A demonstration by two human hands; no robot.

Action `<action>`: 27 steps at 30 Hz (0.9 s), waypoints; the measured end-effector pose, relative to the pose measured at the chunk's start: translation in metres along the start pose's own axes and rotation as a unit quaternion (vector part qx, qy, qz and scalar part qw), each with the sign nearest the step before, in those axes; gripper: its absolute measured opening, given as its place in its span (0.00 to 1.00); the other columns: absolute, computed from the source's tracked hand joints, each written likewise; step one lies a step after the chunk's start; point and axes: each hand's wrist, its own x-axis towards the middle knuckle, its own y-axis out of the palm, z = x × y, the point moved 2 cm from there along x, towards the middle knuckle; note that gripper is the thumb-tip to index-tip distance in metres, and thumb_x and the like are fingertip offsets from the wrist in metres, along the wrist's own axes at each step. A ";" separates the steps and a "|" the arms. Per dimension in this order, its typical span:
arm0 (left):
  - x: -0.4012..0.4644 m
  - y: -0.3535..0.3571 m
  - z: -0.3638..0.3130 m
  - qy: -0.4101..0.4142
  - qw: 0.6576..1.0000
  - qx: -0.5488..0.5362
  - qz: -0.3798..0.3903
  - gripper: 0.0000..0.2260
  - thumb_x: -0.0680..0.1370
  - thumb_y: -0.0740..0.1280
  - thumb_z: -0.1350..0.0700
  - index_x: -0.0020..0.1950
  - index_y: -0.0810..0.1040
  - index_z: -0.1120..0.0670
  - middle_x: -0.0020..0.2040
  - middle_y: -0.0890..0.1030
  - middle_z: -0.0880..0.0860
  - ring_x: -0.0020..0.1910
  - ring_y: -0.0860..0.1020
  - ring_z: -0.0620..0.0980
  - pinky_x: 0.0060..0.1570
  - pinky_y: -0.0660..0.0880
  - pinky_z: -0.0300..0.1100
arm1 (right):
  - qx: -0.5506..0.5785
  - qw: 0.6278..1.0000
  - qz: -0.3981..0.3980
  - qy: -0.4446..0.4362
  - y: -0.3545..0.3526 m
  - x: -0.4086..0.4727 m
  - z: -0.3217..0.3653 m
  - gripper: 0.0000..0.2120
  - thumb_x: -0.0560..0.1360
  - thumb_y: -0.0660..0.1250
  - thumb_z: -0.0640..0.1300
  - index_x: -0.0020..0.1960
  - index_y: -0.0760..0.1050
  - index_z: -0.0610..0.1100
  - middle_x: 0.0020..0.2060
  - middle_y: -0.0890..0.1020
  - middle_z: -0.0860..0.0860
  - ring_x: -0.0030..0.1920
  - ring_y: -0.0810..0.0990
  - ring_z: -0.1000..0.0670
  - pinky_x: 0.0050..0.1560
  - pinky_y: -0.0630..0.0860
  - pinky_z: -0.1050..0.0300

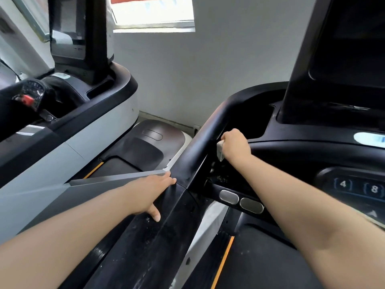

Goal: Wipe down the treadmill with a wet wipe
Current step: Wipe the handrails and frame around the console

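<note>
Head view looks down on a black treadmill (208, 142) whose left handrail runs up from the lower middle of the frame and curves over toward the console. A pale, folded wet wipe (220, 150) sits under the right hand (235, 146), against the inner side of that curved rail, near where it meets the console tray. Only one edge of the wipe shows, peeking out below the thumb side; the rest is hidden by the palm. The right hand's grip is curled around the wipe, bunching it and pressing it to the rail. A wipe like this is likely light, limp and damp, so it should fold to the rail's curve but can also ball up or slip out if held only by a corner; holding it well inside the palm with the fingers spread behind it looks the safer hold, and the rail's smooth plastic probably lets it glide easily. The left hand (150, 195) lies lower down on the straight part of the same rail, fingers stretched out flat and thumb spread, holding nothing, apparently bracing the body. Streaks and specks show on the rail below the left hand, so that stretch may need wiping too. A second treadmill (87, 113) stands just beside, at left.
</note>
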 end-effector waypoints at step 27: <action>-0.001 0.000 0.004 -0.006 0.998 -0.067 0.004 0.48 0.67 0.77 0.52 0.77 0.48 0.48 0.78 0.43 0.49 0.76 0.54 0.48 0.70 0.59 0.42 | 0.254 0.960 0.077 0.093 0.038 -0.008 -0.006 0.25 0.72 0.51 0.29 0.67 0.66 0.41 0.57 0.69 0.48 0.57 0.70 0.48 0.56 0.62 0.65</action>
